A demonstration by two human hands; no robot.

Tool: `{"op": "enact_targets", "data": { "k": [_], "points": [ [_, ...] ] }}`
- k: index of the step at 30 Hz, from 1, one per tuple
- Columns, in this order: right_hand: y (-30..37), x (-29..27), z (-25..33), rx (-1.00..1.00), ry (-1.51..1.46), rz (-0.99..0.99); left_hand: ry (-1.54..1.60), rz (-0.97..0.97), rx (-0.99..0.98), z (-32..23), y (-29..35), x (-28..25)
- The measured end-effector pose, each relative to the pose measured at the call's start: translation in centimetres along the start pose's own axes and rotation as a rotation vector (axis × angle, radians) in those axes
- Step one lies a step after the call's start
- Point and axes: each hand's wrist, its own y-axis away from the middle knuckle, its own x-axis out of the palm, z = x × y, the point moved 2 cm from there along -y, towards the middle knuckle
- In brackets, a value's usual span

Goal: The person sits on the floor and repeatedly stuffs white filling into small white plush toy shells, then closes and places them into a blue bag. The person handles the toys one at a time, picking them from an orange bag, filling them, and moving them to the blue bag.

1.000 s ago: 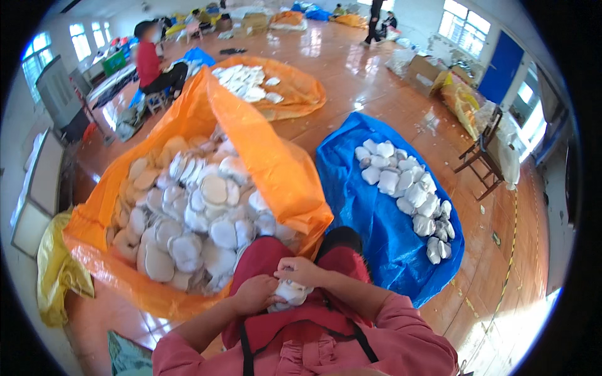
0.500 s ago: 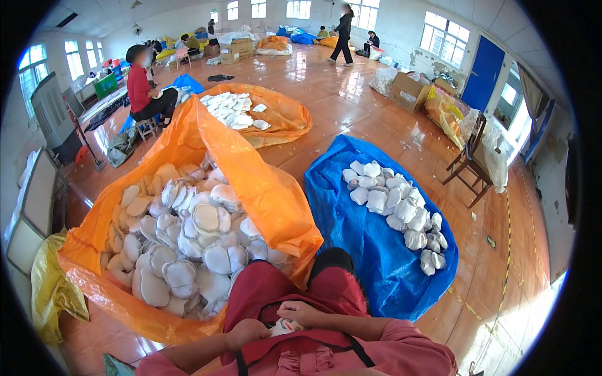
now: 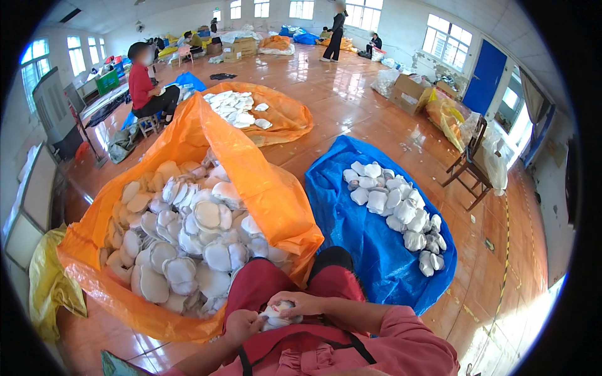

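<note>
Over my lap, a small white fabric piece [image 3: 273, 321] with some reddish and dark marking is stretched between my hands. My left hand [image 3: 245, 326] pinches its left edge. The fingers of my right hand [image 3: 301, 303] are closed on its upper right side and partly cover it. Just ahead and to the left stands a large orange sack [image 3: 251, 182], its mouth folded open. It is full of rounded, padded white fabric pieces [image 3: 179, 272]. To the right lies a blue sheet or sack [image 3: 338, 207], bearing a smaller heap of bunched white pieces [image 3: 395, 200].
Another orange sack [image 3: 295, 122] with flat white pieces lies farther off, near a seated person in red [image 3: 141, 84]. A wooden chair [image 3: 470, 160] stands at right, near cardboard boxes [image 3: 407, 93]. A yellow sack [image 3: 53, 282] slumps at left. Farther back, a person in black [image 3: 336, 34] stands.
Both hands have risen slightly away from my body, and more of the white piece shows between them. In the background, the person in black has moved a little to the left.
</note>
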Motion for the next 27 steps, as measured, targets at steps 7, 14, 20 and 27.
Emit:
{"op": "enact_targets", "data": {
  "k": [7, 14, 20, 27],
  "points": [
    [-0.6, 0.0, 0.5, 0.091, -0.092, -0.244, 0.043, -0.094, -0.077, 1.5, -0.7, 1.0],
    [-1.9, -1.0, -3.3, 0.028, -0.248, -0.292, 0.446, -0.133, 0.065, -1.5, -2.3, -0.1],
    [-1.8, -2.0, -2.2, 0.077, -0.157, -0.352, 0.339, -0.063, -0.069, -1.6, -3.3, 0.0],
    [-1.9, -2.5, -1.3, 0.09, -0.173, -0.326, 0.338, -0.069, -0.153, -1.8, -4.0, 0.4]
  ]
}}
